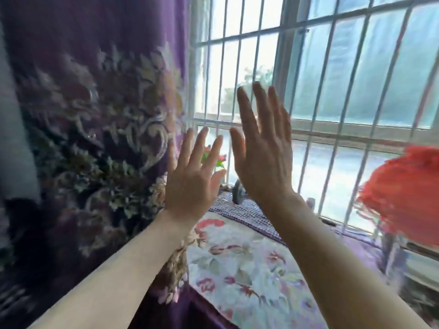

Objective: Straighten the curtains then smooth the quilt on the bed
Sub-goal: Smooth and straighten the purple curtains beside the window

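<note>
Here: purple floral curtain [95, 127], hanging at left beside the barred window [320, 79]. Left hand [192, 176] and right hand [263, 150] raised before the window bars, fingers straight, holding nothing. Floral cloth [249, 269] below; blurred red object [403, 193] at right.

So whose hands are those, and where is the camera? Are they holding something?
There is no machine here, just a person. The camera sits on their head, so you see what they see. The left hand and the right hand are raised, fingers straight, before the barred window; neither has a grip on anything. The purple flowered curtain hangs close beside the left hand; I cannot tell if they touch. Below lies a floral cloth on a surface. The red thing on the right is too blurry to name.
</note>
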